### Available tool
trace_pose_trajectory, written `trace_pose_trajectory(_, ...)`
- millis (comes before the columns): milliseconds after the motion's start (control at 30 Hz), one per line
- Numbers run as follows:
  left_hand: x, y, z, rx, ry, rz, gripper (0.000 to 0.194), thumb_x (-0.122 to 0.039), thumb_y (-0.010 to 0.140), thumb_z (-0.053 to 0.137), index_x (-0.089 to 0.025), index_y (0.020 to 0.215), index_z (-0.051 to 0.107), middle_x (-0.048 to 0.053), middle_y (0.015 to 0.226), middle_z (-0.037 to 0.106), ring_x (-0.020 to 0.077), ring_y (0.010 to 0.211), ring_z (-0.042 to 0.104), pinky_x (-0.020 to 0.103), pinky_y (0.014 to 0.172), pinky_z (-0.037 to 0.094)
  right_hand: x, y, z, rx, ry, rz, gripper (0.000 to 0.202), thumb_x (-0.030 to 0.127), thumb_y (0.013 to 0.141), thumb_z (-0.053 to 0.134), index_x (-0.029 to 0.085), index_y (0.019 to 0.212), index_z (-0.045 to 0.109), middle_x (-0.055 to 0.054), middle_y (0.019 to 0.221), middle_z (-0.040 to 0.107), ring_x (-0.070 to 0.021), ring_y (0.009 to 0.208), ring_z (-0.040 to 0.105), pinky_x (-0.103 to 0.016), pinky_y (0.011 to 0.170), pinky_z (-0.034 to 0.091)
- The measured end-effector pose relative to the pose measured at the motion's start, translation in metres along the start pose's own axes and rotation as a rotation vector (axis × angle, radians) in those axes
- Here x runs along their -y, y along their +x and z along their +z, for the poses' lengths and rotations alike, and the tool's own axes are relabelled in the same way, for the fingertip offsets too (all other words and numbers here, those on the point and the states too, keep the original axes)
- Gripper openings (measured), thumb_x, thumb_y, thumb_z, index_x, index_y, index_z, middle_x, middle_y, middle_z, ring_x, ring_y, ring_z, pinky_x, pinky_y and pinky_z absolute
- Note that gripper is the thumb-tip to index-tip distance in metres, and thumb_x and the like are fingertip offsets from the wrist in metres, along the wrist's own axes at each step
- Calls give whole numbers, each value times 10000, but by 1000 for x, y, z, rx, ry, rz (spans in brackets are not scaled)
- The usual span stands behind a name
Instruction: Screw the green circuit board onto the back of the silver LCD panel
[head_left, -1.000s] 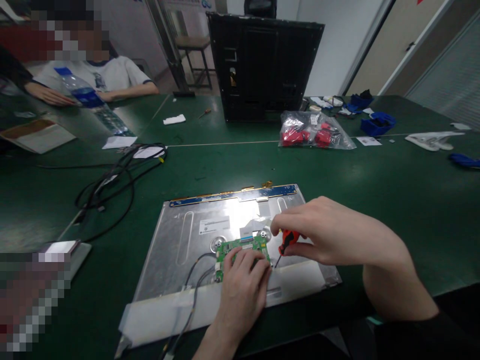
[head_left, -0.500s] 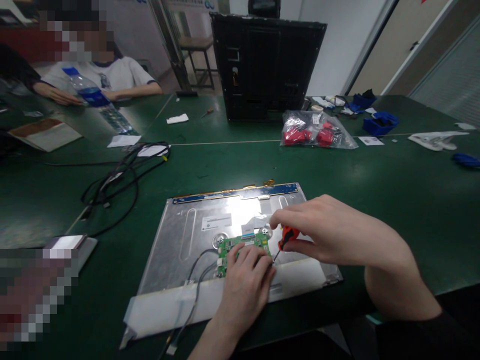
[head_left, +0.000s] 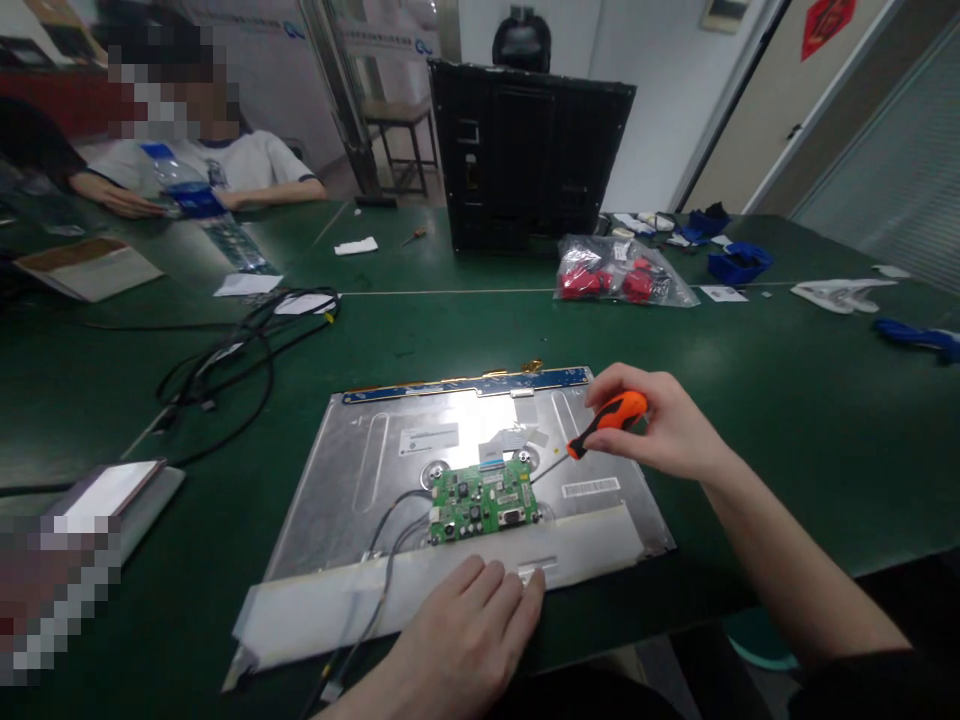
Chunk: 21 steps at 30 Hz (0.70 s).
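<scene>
My right hand [head_left: 667, 420] grips an orange and black screwdriver [head_left: 611, 422] by its handle, its shaft slanting down left toward the right edge of a green circuit board [head_left: 486, 500]. That board lies on the silver metal back of a display panel [head_left: 345, 500], with dark cables [head_left: 391, 565] leading off its left side. My left hand [head_left: 472, 620] rests with extended fingers on the white strip [head_left: 592, 545] along the panel's near edge and holds nothing. A narrow blue circuit strip [head_left: 465, 388] runs along the panel's far edge.
Black cables [head_left: 262, 350] lie coiled on the green table at left, near a leaning water bottle [head_left: 202, 205]. A black monitor-like panel [head_left: 532, 160] stands behind. Beside it sits a clear bag with red items [head_left: 622, 275]. A person [head_left: 262, 170] sits across at far left.
My left hand has slid off the circuit board toward me onto the white strip. My right hand has lifted the screwdriver away from the board's lower right corner and tilted it flatter.
</scene>
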<state>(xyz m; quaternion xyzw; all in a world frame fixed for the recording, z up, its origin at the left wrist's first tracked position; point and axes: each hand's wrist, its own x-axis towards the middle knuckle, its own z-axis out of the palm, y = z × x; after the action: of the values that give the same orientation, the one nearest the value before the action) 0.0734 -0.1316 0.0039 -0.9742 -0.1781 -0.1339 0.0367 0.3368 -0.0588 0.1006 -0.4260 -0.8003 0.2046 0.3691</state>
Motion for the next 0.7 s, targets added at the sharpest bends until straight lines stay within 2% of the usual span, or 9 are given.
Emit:
trace_pose_trajectory(67, 2, 7, -2, 80, 77, 39, 314, -138, 948, 474, -23, 1238, 506, 67, 772, 648, 198, 639, 595, 320, 603, 415, -6, 0, 9, -125, 46, -8, 218, 381, 806, 689, 184, 834, 598, 27, 695, 596, -90, 560, 524, -204, 529, 398)
trace_pose_trajectory(267, 5, 18, 7, 216, 169, 6, 473, -368, 978, 499, 1, 1273, 491, 71, 738, 646, 181, 593, 613, 282, 546, 426, -5, -7, 33, -302, 52, -118, 247, 351, 851, 617, 189, 683, 534, 57, 549, 518, -64, 439, 447, -191, 440, 334)
trace_pose_trajectory(433, 6, 12, 20, 201, 202, 12, 527, -404, 985, 468, 23, 1294, 481, 79, 741, 644, 193, 589, 619, 289, 528, 447, -3, -19, 44, -416, 13, -186, 208, 285, 851, 588, 201, 675, 515, 66, 516, 497, -65, 403, 431, -191, 405, 318)
trace_pose_trajectory(700, 10, 9, 24, 186, 212, 12, 515, -388, 981, 468, 14, 1302, 492, 102, 793, 662, 190, 609, 618, 279, 520, 469, -8, -35, 60, -474, 15, -216, 151, 227, 809, 592, 208, 686, 509, 54, 546, 496, -77, 413, 448, -206, 415, 346)
